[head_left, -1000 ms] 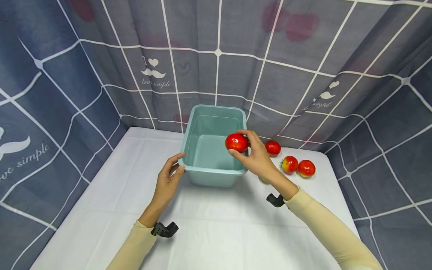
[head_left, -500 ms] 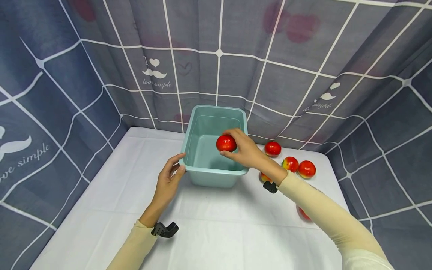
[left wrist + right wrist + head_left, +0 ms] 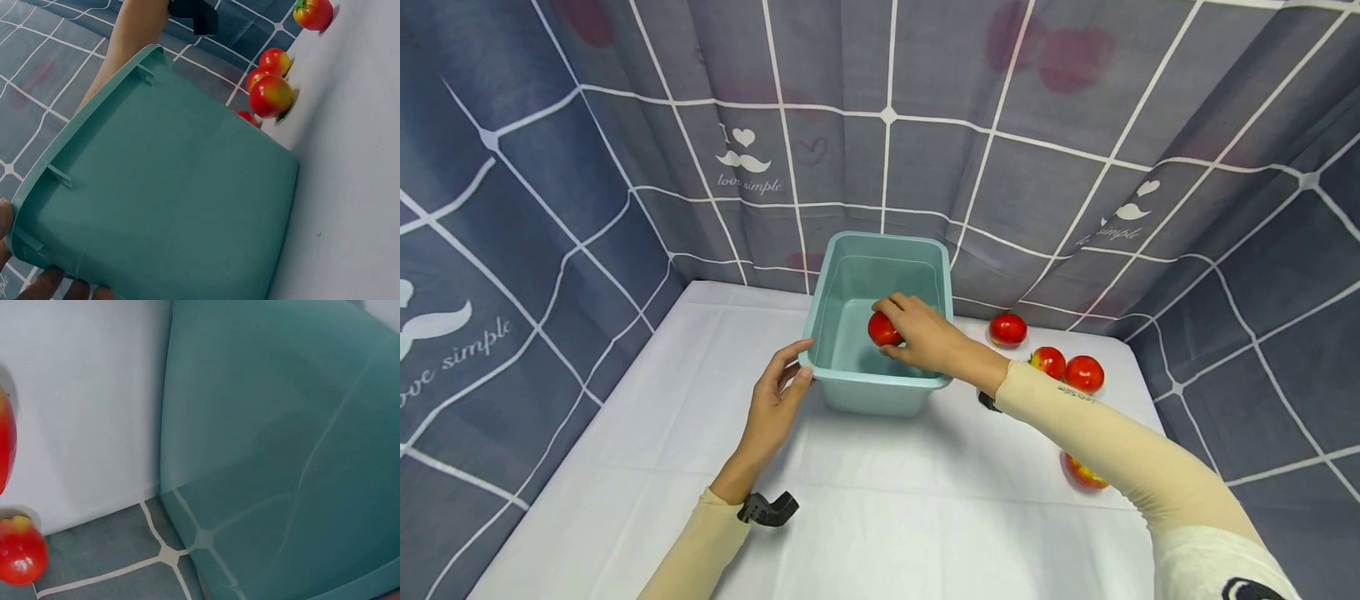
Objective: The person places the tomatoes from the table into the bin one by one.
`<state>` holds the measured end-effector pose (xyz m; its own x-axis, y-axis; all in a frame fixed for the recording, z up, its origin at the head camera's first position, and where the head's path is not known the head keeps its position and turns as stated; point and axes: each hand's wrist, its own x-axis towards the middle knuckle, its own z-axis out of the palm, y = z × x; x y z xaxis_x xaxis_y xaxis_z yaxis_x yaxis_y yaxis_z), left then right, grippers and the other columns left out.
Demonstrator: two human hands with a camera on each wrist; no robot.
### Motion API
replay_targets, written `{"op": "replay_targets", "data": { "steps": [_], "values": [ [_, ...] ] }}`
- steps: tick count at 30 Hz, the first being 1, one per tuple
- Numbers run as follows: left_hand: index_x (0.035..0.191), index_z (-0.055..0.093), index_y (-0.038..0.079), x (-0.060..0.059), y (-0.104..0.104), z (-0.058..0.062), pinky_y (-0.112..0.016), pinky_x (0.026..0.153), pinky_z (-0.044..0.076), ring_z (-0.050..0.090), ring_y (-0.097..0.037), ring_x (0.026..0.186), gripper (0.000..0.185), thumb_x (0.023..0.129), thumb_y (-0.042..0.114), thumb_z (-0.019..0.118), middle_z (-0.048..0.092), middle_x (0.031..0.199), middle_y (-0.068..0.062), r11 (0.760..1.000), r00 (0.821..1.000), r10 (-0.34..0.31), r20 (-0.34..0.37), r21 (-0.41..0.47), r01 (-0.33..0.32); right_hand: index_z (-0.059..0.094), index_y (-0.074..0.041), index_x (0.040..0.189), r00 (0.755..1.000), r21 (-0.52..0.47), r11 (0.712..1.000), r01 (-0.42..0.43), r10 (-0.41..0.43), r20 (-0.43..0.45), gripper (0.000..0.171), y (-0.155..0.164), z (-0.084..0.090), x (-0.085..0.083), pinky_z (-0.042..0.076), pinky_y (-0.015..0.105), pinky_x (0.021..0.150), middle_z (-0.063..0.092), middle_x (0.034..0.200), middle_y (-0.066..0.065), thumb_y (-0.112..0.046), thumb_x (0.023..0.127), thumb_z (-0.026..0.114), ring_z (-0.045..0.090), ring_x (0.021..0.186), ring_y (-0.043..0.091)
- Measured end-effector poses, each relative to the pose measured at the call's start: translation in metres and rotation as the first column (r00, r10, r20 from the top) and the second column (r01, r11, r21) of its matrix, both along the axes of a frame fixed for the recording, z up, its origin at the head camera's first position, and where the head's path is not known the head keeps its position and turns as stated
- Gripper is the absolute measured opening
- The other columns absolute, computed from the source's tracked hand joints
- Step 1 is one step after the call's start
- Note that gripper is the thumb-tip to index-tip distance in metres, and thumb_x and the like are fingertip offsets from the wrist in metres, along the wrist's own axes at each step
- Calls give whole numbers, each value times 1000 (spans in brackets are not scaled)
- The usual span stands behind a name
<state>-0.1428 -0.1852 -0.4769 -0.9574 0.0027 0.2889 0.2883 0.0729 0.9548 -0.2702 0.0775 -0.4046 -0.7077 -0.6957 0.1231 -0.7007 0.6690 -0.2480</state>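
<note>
A teal plastic bin (image 3: 874,396) stands upright on the table, with its near side toward me. My left hand (image 3: 772,404) grips the rim at the near left corner; its fingers (image 3: 45,284) also show at the bin's edge in the left wrist view. Over the inside of the bin, my right hand (image 3: 925,335) holds a shiny red tomato (image 3: 882,328) between thumb and fingers, partly covering it. How far the tomato is above the bin's floor I cannot tell. The right wrist view shows the bin's outer wall (image 3: 269,425), not the held tomato.
Right of the bin lie several loose tomatoes, among them one at the back (image 3: 1007,330), one farther right (image 3: 1084,374) and one beside my right sleeve (image 3: 1084,473). A white cloth covers the table (image 3: 865,508). Grey-blue checked curtains (image 3: 820,150) hang around it.
My right hand has moved left and inward over the bin with the tomato. The right forearm now uncovers a yellow-red tomato near the front. My left hand stays on the rim.
</note>
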Motion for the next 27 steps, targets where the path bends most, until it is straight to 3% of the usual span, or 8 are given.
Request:
{"op": "replay_targets", "data": {
  "steps": [7, 12, 18, 20, 22, 24, 27],
  "values": [
    [156, 54, 15, -1, 1, 1, -17, 107, 57, 56, -37, 144, 44, 112, 13, 58, 51, 160, -10, 1000, 1000, 13, 0, 4, -13, 52, -8, 151, 1000, -37, 999, -17, 16, -26, 62, 3, 3, 2, 53, 44, 117, 60, 144, 10, -27, 99, 80, 60, 132, 30],
    [156, 54, 16, -1, 1, -1, -17, 107, 57, 57, -27, 143, 44, 112, 13, 58, 51, 160, -10, 1000, 1000, 14, 2, -1, -14, 53, -9, 151, 1000, -48, 999, 12, -12, -8, 60, 11, 6, 4, 52, 45, 119, 61, 146, 9, -31, 100, 78, 59, 134, 29],
    [156, 54, 16, -1, 1, -1, -16, 107, 57, 55, -38, 145, 44, 112, 13, 58, 51, 160, -11, 1000, 1000, 13, 2, 3, -13, 55, -14, 150, 996, -193, 977, 91, -86, 35, 59, 31, 14, 12, 50, 51, 120, 62, 146, 5, -34, 99, 79, 57, 138, 28],
    [156, 53, 15, -2, 1, -1, -16, 106, 57, 54, -40, 145, 44, 112, 12, 58, 51, 160, -12, 1000, 1000, 12, -2, 3, -12, 57, -16, 149, 992, -291, 948, 126, -118, 48, 58, 42, 15, 17, 51, 51, 119, 62, 146, 6, -33, 99, 80, 57, 137, 29],
    [156, 53, 14, -1, 2, -1, -16, 106, 57, 55, -37, 144, 45, 112, 11, 57, 51, 160, -12, 1000, 1000, 10, -3, 2, -10, 58, -15, 148, 987, -407, 899, 162, -148, 66, 57, 55, 14, 22, 53, 52, 117, 63, 145, 7, -29, 98, 81, 59, 137, 31],
    [157, 53, 14, -1, 2, -2, -16, 106, 57, 58, -26, 142, 45, 112, 11, 57, 50, 160, -11, 1000, 1000, 9, -5, -3, -9, 60, -14, 147, 979, -518, 831, 203, -190, 79, 56, 69, 11, 28, 55, 53, 114, 64, 145, 9, -27, 97, 83, 62, 134, 33],
    [157, 53, 15, -1, 2, -2, -18, 106, 57, 59, -21, 140, 45, 112, 11, 57, 50, 160, -9, 1000, 1000, 16, -5, -12, -16, 62, -12, 144, 960, -638, 722, 266, -261, 105, 55, 88, 3, 34, 56, 55, 113, 65, 144, 11, -22, 95, 84, 65, 132, 33]
  ]
}}
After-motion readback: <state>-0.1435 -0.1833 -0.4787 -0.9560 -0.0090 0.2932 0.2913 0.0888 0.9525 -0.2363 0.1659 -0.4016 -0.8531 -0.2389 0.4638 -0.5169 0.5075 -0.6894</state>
